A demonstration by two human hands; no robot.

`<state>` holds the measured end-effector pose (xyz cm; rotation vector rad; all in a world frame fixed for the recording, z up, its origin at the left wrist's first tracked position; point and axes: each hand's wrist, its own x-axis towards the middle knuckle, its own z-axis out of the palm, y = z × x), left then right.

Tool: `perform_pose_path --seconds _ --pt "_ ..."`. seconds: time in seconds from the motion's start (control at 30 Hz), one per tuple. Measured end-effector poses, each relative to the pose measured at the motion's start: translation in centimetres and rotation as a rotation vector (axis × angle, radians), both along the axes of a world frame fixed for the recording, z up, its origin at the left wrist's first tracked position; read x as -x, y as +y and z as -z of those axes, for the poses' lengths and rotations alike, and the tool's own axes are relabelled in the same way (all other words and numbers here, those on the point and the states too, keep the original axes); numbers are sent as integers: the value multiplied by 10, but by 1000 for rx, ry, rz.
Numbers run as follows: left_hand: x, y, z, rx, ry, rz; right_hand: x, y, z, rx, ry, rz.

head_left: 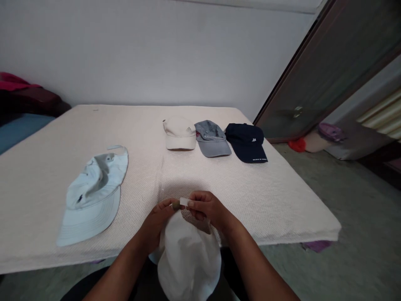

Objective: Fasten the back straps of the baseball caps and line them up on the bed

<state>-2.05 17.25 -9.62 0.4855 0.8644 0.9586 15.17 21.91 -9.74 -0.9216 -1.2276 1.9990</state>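
Observation:
A white cap (189,255) hangs low in front of me, just off the near edge of the bed, with its back strap uppermost. My left hand (159,219) is closed on one side of that strap, at a small brownish buckle (176,205). Between the thumb and fingers of my right hand (208,207) is the pale strap end (184,201), which meets the buckle. Whether the strap is threaded through it I cannot tell. The cap's brim is hidden below.
A light blue cap (90,194) lies on the white-covered bed (275,200) at left. Farther back sit a cream cap (179,133), a grey cap (213,139) and a navy cap (246,142) in a row. A wall (150,54) rises behind.

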Motion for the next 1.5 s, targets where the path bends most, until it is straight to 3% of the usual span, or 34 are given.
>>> perform_pose_path --seconds 0.53,0.93,1.2,1.5 --pt "-1 1 -2 1 35 -13 -1 0 0 -19 -52 -20" --pt "0 0 -7 17 156 37 -8 0 -1 0 -53 -155" --pt "-2 1 -9 21 147 33 -8 1 2 -40 -30 -86" --pt "-1 0 -6 2 109 90 -10 0 -2 7 26 -142"
